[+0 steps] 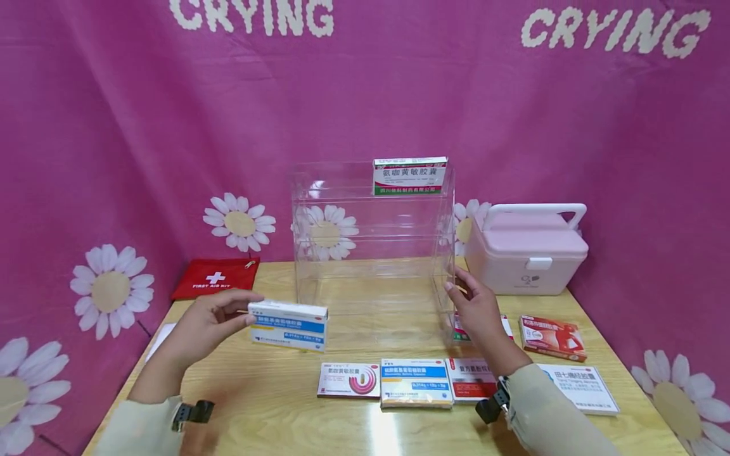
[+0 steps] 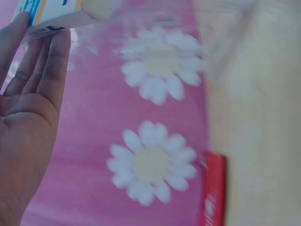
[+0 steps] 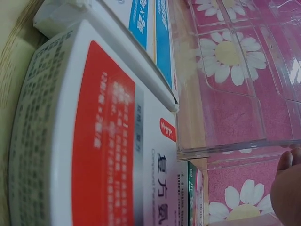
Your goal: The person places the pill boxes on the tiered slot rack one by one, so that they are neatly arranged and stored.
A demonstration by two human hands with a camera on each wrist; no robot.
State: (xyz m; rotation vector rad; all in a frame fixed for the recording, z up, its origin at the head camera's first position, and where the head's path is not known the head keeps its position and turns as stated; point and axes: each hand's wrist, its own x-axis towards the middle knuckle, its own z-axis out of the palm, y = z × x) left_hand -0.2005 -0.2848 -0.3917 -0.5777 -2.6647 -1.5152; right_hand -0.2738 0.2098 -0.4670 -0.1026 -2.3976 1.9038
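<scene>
In the head view my left hand (image 1: 208, 326) pinches a blue-and-white medicine box (image 1: 289, 326) upright by its left end, above the table left of the clear acrylic display rack (image 1: 373, 253). The left wrist view shows that box (image 2: 70, 14) between the thumb and fingers of my left hand (image 2: 30, 117). My right hand (image 1: 476, 307) holds the rack's right side edge. Only part of the right hand (image 3: 288, 186) shows in the right wrist view, by the clear panel. A white-and-green medicine box (image 1: 409, 177) stands on the rack's top tier, at its right end.
Several medicine boxes lie in front of the rack, among them a pink-and-white box (image 1: 349, 380) and another blue-and-white box (image 1: 416, 383). A red box (image 1: 552, 337) and a white box (image 1: 582, 387) lie to the right. Behind are a red first aid pouch (image 1: 215, 278) and a pink case (image 1: 527, 253).
</scene>
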